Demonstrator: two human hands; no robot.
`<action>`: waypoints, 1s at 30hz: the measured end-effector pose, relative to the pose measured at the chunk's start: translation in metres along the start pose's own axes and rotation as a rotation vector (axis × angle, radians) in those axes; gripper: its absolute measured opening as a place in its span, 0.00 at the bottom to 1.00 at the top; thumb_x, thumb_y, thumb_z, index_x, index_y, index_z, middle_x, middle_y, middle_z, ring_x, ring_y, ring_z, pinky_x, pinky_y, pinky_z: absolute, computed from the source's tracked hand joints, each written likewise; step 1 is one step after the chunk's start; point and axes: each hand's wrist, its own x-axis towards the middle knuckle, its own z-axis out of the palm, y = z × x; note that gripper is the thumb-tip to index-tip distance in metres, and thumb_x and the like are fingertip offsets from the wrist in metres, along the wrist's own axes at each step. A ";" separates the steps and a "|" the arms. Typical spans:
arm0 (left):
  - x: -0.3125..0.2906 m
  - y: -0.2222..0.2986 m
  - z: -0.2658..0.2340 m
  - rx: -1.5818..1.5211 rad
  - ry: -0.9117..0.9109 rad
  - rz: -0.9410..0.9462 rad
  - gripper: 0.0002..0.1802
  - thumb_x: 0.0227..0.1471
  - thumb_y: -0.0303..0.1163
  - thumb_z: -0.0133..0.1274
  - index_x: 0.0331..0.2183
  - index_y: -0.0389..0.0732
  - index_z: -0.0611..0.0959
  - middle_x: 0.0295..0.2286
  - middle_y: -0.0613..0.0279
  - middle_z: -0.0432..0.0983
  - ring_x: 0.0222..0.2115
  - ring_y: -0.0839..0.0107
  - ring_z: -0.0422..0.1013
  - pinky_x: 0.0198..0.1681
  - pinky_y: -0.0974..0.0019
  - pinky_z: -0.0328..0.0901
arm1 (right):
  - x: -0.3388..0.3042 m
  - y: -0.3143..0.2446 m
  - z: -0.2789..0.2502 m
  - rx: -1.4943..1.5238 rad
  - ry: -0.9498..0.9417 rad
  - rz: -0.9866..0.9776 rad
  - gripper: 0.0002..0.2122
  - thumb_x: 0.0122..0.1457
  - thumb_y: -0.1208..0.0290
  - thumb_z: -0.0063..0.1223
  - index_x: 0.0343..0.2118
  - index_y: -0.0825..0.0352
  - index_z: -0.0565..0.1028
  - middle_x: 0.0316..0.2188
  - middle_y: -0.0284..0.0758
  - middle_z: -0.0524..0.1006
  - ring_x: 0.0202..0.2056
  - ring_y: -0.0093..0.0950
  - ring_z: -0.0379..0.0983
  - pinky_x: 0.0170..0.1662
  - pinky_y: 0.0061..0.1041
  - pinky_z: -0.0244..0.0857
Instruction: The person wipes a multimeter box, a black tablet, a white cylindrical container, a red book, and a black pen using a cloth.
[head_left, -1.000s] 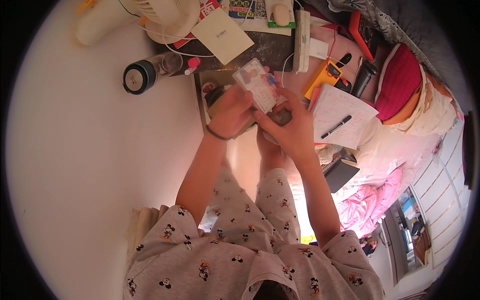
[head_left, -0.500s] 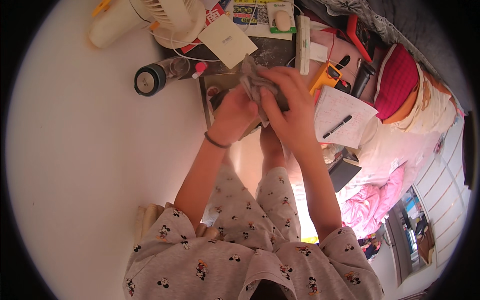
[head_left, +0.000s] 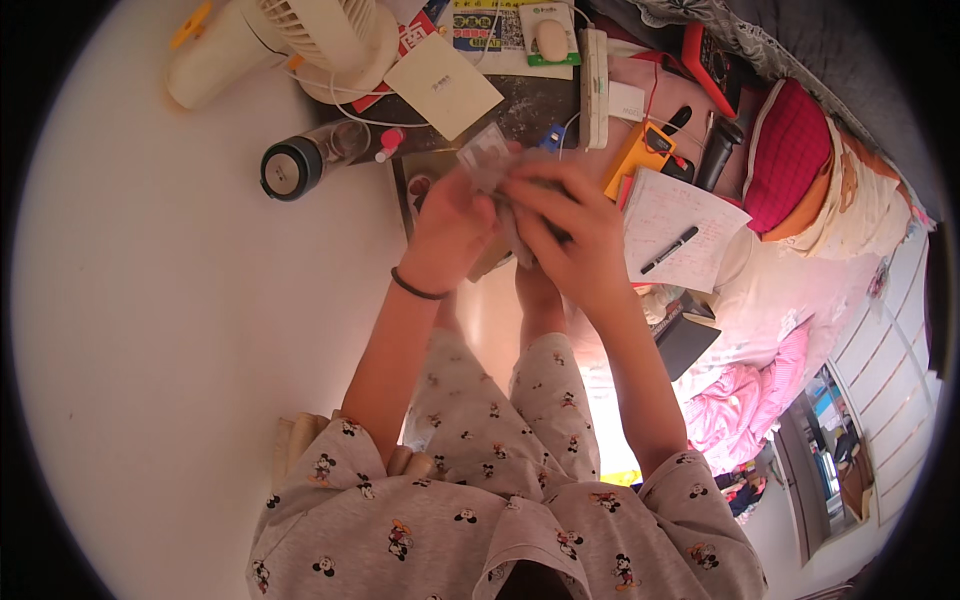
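Both hands meet over the near edge of a dark tabletop (head_left: 540, 108). Between them is a greyish, see-through plastic bag (head_left: 487, 160), crumpled and partly blurred. My left hand (head_left: 448, 228), with a dark band at its wrist, is closed round the bag's left side. The fingers of my right hand (head_left: 578, 232) are bent and pinch the bag from the right. Part of the bag hangs down between the palms; whether anything is inside it I cannot tell. Just beyond the right fingers lies a small blue object (head_left: 552, 137) by a white cable.
A flask (head_left: 290, 168) and a pink-capped small tube (head_left: 389, 144) stand left. Behind are a cream fan (head_left: 345, 60), a pale card (head_left: 444, 86) and a white power strip (head_left: 594, 90). Rightward lie a yellow meter (head_left: 638, 158), written paper (head_left: 680, 220) with a pen (head_left: 669, 250), and a black box (head_left: 685, 335).
The bag's upper part has turned from a crumpled bunch into a flatter, clearer piece at the left hand. My right fingers have shifted lower, and the blue object now shows.
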 end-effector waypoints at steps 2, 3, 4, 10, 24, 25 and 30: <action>0.004 0.009 0.004 -0.056 0.074 -0.092 0.50 0.43 0.52 0.63 0.58 0.34 0.59 0.53 0.54 0.64 0.55 0.66 0.63 0.55 0.65 0.62 | -0.017 0.008 -0.013 0.004 -0.090 0.019 0.10 0.49 0.82 0.56 0.36 0.70 0.78 0.36 0.37 0.75 0.36 0.33 0.75 0.38 0.26 0.69; 0.003 0.008 0.002 -0.056 0.069 -0.089 0.49 0.44 0.51 0.62 0.58 0.34 0.60 0.53 0.56 0.64 0.55 0.66 0.63 0.56 0.64 0.62 | -0.020 0.007 -0.017 0.008 -0.180 0.039 0.09 0.49 0.82 0.56 0.35 0.69 0.78 0.36 0.36 0.75 0.36 0.33 0.75 0.38 0.26 0.69; 0.001 0.006 -0.001 -0.053 0.070 -0.091 0.49 0.44 0.51 0.62 0.58 0.34 0.60 0.53 0.56 0.64 0.55 0.66 0.63 0.56 0.64 0.62 | -0.020 0.007 -0.016 0.011 -0.179 0.040 0.09 0.49 0.82 0.56 0.35 0.69 0.78 0.36 0.36 0.75 0.36 0.33 0.75 0.38 0.26 0.69; -0.002 0.004 0.005 -0.039 0.022 -0.129 0.42 0.50 0.44 0.60 0.58 0.35 0.61 0.53 0.58 0.64 0.54 0.66 0.63 0.57 0.62 0.61 | -0.002 0.006 -0.008 -0.015 0.040 0.082 0.09 0.49 0.80 0.56 0.34 0.68 0.78 0.35 0.36 0.75 0.35 0.33 0.75 0.37 0.27 0.69; 0.005 -0.001 0.008 -0.095 0.058 -0.096 0.31 0.55 0.34 0.55 0.56 0.33 0.63 0.49 0.59 0.67 0.50 0.67 0.65 0.53 0.62 0.62 | -0.004 0.050 -0.002 -0.123 0.213 0.168 0.08 0.54 0.76 0.53 0.37 0.68 0.78 0.35 0.35 0.77 0.33 0.29 0.75 0.37 0.25 0.69; 0.006 -0.001 0.004 -0.093 0.061 -0.094 0.31 0.55 0.34 0.55 0.56 0.33 0.63 0.49 0.59 0.67 0.50 0.67 0.65 0.53 0.62 0.62 | 0.001 0.047 -0.005 0.266 0.394 0.476 0.08 0.55 0.75 0.53 0.37 0.68 0.77 0.34 0.33 0.77 0.33 0.26 0.75 0.38 0.23 0.69; 0.009 -0.003 0.001 0.009 0.134 -0.051 0.36 0.53 0.43 0.56 0.56 0.33 0.62 0.52 0.52 0.65 0.53 0.57 0.64 0.56 0.51 0.61 | 0.001 0.036 -0.009 0.335 0.426 0.660 0.09 0.56 0.73 0.52 0.38 0.69 0.76 0.33 0.32 0.78 0.34 0.22 0.73 0.39 0.21 0.67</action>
